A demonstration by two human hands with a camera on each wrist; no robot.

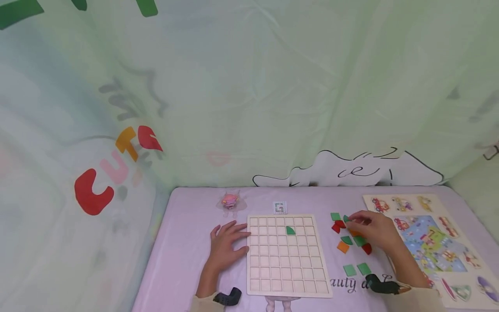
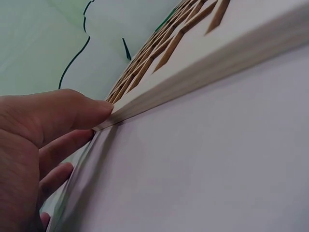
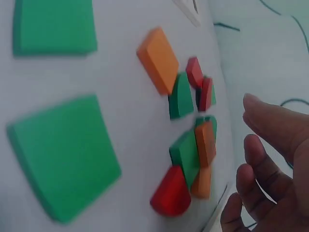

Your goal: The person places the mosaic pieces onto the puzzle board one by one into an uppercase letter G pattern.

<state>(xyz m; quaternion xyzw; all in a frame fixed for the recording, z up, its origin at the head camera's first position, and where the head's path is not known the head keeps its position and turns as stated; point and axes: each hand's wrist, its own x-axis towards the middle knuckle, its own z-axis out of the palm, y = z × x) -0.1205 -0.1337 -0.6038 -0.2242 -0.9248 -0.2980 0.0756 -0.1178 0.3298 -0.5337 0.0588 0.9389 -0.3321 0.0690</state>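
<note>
A wooden grid board (image 1: 273,262) lies flat, with one green quarter-circle piece (image 1: 290,230) in a cell of its upper part. My left hand (image 1: 227,248) rests at the board's left side, fingers spread. The left wrist view has the thumb (image 2: 91,113) touching the board's edge (image 2: 193,84), the other fingers lower beside it. My right hand (image 1: 372,227) hovers over loose pieces right of the board; its thumb and fingers (image 3: 256,150) are loosely bent and apart, with nothing visible between them. Below are a red piece (image 3: 171,192), an orange square (image 3: 159,60) and several green pieces (image 3: 67,154).
A small card with a letter G (image 1: 280,207) lies behind the board, and a pink toy figure (image 1: 230,199) stands to its left. At the far right lies a picture puzzle board (image 1: 460,255). Fabric walls enclose the table (image 1: 187,225).
</note>
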